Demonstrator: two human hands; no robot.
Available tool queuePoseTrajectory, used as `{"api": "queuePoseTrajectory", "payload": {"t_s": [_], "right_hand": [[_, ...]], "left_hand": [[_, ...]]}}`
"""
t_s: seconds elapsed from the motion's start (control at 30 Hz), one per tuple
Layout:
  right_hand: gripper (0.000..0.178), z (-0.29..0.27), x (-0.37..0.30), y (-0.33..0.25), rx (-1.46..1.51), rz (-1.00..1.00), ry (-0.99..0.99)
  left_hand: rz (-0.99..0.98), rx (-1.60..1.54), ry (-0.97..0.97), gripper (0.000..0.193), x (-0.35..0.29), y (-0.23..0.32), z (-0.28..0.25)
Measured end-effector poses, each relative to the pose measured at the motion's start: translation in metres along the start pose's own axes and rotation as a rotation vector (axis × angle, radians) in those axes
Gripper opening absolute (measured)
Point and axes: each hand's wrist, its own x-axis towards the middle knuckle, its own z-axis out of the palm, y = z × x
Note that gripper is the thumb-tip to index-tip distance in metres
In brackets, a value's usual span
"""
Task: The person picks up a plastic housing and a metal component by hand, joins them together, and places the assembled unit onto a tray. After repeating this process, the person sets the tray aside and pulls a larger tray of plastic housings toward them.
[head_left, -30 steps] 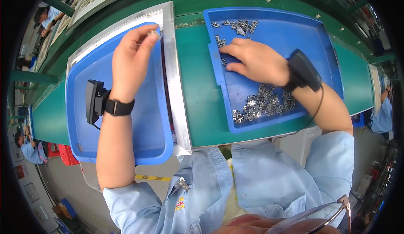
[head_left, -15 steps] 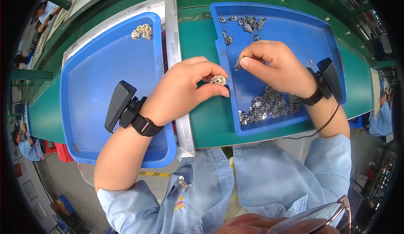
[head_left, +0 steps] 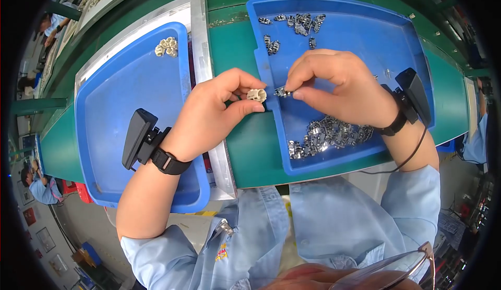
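Green work surface across the frame, curved by the lens. Two blue trays upon it, well apart.

Right blue tray, upper right of frame: loose heap of small grey metal clips at its near edge, lower centre-right; a thinner scatter of the same clips along its far wall, top centre. Middle of tray bare.

Left blue tray, left of frame, set upon a flat metal plate whose rim shows along the right side: only a small cluster of cream plastic pieces in the upper corner.

Left hand, centre of frame, over the gap between the trays: thumb and forefinger pinched on one cream plastic housing, remaining fingers curled under. Black device strapped at the wrist.

Right hand, just right of centre, above the right tray's near-left corner: fingertips pressed together on a single metal clip, held just beside the housing, almost touching it. Similar black device on this wrist, with a trailing cable.

Judged handling: housing light, rigid, easily dropped; best gripped across opposite flat faces, open end left free. Clip very light, thin, probably springy and bendable, with likely sharp edges; best pinched at the rear end, gently, nose exposed.
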Motion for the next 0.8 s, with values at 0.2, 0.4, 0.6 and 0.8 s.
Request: {"api": "queuePoseTrajectory", "payload": {"t_s": [0.2, 0.4, 0.6, 0.8], "right_hand": [[0.018, 0.011, -0.002, -0.005, 0.015, -0.018, 0.051], [0.017, 0.014, -0.002, -0.008, 0.007, -0.073, 0.096], [0.017, 0.019, -0.003, -0.005, -0.022, -0.102, 0.094], [0.017, 0.018, -0.002, -0.007, -0.045, -0.097, 0.08]], "left_hand": [[0.005, -0.092, -0.054, 0.019, 0.0, 0.002, 0.0], [-0.005, -0.197, -0.07, 0.017, 0.0, 0.002, 0.001], [-0.021, -0.191, -0.11, 0.017, 0.0, 0.002, 0.0], [-0.012, -0.17, -0.104, 0.018, 0.0, 0.002, 0.0]]}}
